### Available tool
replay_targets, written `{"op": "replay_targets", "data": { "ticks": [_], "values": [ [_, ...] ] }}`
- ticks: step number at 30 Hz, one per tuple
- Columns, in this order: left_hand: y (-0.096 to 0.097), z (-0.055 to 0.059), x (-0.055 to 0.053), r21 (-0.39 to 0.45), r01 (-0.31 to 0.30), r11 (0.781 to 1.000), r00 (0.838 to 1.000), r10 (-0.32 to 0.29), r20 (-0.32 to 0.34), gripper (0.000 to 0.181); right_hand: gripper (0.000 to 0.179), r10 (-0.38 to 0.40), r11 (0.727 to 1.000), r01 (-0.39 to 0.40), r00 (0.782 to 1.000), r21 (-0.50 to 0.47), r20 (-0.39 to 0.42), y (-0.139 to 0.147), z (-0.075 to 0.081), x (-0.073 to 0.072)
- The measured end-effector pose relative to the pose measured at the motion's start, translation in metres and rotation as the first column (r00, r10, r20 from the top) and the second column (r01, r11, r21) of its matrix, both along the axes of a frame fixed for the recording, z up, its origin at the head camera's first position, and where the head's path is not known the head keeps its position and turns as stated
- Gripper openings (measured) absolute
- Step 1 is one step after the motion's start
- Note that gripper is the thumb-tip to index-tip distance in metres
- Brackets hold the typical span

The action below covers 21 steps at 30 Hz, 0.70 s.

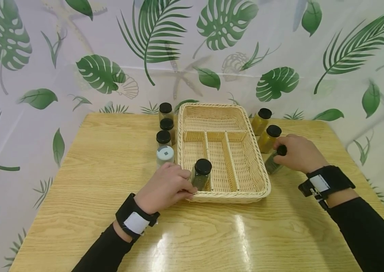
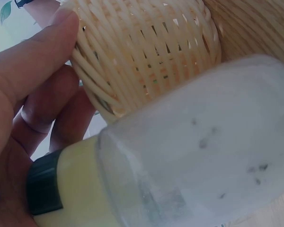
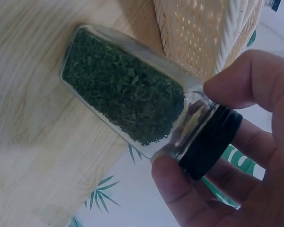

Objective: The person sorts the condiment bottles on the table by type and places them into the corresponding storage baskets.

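My left hand [image 1: 168,185] grips the near left corner of a woven basket [image 1: 232,195], its thumb [image 2: 61,35] and curled fingers on either side of the rim. Inside that corner stands a black-lidded jar [image 1: 202,168] with dark contents. Close beside the hand is a jar [image 2: 194,146] of white contents, its pale cap marked with a dark patch. Right of the basket, my right hand [image 1: 297,153] pinches a glass jar of dried green herbs [image 3: 125,87] around the neck, just below its black lid. That jar leans, its base down by the tabletop.
Dividers [image 1: 227,151] split the basket into one wide back compartment and three long front ones. Left of it stand several jars, among them a black-lidded one [image 1: 165,109]. On the right are two yellow jars [image 1: 259,122]. A leaf-patterned cloth [image 1: 178,45] hangs behind the wooden table [image 1: 110,158].
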<state>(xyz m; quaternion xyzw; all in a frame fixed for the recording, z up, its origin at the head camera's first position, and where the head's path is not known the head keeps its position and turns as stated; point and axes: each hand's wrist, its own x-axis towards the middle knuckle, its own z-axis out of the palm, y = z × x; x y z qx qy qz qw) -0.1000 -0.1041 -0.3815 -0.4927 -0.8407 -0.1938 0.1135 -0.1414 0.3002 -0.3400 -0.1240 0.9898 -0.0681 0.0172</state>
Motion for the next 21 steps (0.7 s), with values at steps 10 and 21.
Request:
{"op": "replay_targets", "data": {
  "ticks": [10, 21],
  "values": [
    [0.000, -0.001, 0.000, -0.003, -0.001, 1.000, 1.000, 0.001, 0.000, 0.011, 0.027, 0.008, 1.000, -0.008, 0.999, -0.011, -0.032, -0.004, 0.005, 0.002],
    [0.000, -0.001, 0.000, -0.008, -0.001, 1.000, 1.000, 0.000, -0.006, 0.012, 0.025, 0.009, 1.000, -0.008, 0.998, 0.006, -0.056, -0.013, 0.017, 0.006]
  ]
}}
